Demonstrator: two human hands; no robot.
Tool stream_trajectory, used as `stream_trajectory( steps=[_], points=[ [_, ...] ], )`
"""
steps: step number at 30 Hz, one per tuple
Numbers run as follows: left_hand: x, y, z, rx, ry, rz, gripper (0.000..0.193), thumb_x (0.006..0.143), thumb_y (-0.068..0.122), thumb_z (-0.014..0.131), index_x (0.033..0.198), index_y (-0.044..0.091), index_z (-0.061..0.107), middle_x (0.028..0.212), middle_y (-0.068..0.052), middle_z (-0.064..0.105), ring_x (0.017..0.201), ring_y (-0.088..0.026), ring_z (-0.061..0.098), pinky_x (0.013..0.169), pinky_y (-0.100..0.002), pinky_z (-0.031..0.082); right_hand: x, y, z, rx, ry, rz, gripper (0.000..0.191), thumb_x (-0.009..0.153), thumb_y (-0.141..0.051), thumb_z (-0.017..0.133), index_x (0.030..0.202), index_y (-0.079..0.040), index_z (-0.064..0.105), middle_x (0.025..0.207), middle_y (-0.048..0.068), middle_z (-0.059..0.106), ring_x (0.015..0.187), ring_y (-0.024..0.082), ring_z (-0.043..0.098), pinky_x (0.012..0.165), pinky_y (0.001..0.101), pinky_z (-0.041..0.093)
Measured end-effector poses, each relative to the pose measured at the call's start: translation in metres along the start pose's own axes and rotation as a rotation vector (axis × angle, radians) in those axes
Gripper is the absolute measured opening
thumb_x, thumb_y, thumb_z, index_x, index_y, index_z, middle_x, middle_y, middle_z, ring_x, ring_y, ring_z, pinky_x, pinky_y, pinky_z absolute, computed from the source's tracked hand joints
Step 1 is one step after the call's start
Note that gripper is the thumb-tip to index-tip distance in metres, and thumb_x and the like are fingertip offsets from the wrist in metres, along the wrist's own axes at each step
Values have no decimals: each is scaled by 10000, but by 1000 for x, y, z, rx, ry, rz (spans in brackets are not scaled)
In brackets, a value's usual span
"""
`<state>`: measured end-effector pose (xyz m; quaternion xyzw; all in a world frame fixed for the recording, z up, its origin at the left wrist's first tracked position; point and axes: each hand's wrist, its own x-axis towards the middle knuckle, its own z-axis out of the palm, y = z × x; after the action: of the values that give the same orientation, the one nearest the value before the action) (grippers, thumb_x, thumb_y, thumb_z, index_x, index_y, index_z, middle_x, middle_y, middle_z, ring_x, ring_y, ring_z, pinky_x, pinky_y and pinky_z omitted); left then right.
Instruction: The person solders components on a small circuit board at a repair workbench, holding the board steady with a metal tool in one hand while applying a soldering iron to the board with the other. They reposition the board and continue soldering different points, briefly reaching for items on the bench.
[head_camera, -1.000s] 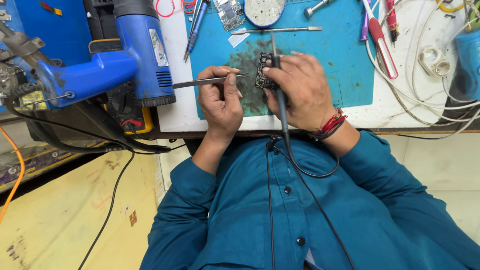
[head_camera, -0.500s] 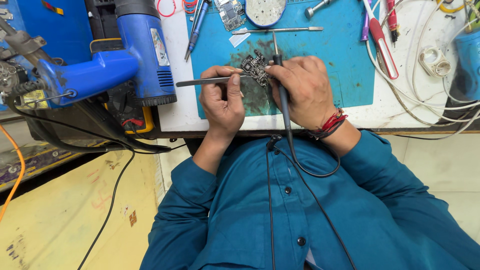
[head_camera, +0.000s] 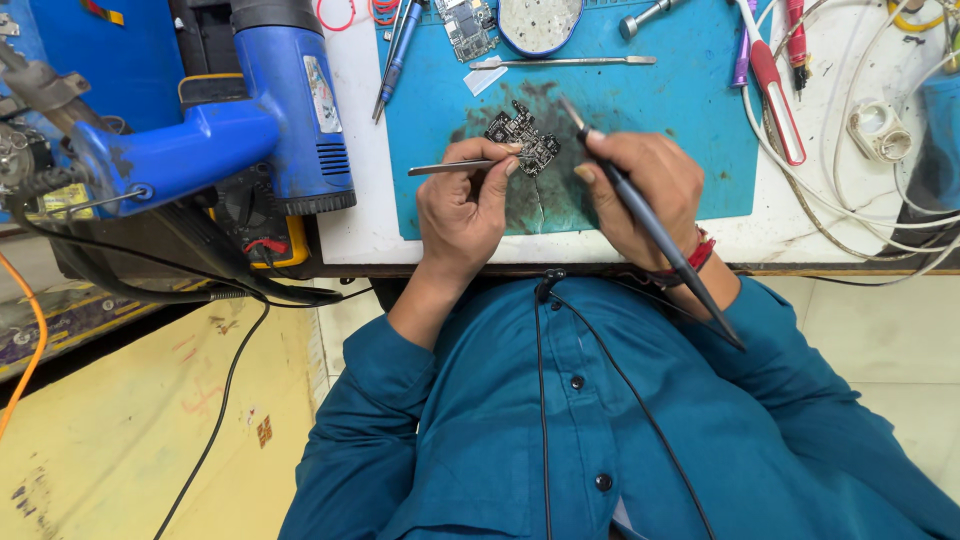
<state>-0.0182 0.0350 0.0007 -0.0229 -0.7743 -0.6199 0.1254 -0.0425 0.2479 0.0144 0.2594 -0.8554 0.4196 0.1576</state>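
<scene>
— Where do we stand with the small circuit board (head_camera: 522, 137)?

— It lies on the blue work mat (head_camera: 680, 120), on the dark, smudged patch near the mat's middle. Our left hand (head_camera: 462, 205) pinches a pair of tweezers (head_camera: 452, 167) whose tips meet the board's near edge. Our right hand (head_camera: 640, 185) grips a slim soldering pen (head_camera: 650, 225) like a pencil, its tip just above the board's right side, cord trailing back over our teal shirt.

— How far along would we judge the work?

— Mid-way, we'd say: the board is bare and pinned, both tools are on it, but whether any joint is finished is too small to tell. Nothing has been set aside as done.

— And the room around the board?

— Tight behind it: a long metal spudger (head_camera: 565, 62) lies across the mat beyond the board, with a second board (head_camera: 468, 28) and a round dish (head_camera: 540, 20) further back. Left of the board, off the mat, the blue heat gun (head_camera: 270, 110) stands close. Right of the board the mat is open until a red-handled tool (head_camera: 775, 95) and white cables (head_camera: 860, 190). Toward us, the table edge (head_camera: 560, 268) is near our wrists.
</scene>
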Motion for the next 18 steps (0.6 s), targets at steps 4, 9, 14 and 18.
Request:
stream_trajectory(
  steps=[4,9,14,18],
  points=[
    [2,0,-1,39,-34,-6,110,1029,40,698,1116,31,631,1062,-92,774,866,-125,746,738,-247,585,-2,0,-1,69,11,12,121,976,-58,739,1053,15,681,933,163,717,776,313,691,710,391,525],
    [4,-2,2,73,-12,-23,115,1034,39,696,1110,31,609,1045,-88,772,827,-106,727,734,-243,584,4,5,-1,148,-18,-9,65,922,-43,709,909,-17,652,841,133,707,703,295,663,619,365,500],
    [5,-4,4,60,16,-54,127,1046,41,682,1127,31,584,1047,-84,766,845,-102,735,732,-240,586,9,5,-1,152,-74,-57,64,908,-43,709,911,-26,647,849,120,708,708,298,664,651,385,506],
    [5,-3,3,42,7,-20,134,1045,40,688,1131,32,586,1066,-90,762,888,-118,744,766,-250,605,11,3,0,131,-96,-65,72,902,-47,718,912,-31,649,820,110,695,689,292,653,635,389,496]
  ],
)
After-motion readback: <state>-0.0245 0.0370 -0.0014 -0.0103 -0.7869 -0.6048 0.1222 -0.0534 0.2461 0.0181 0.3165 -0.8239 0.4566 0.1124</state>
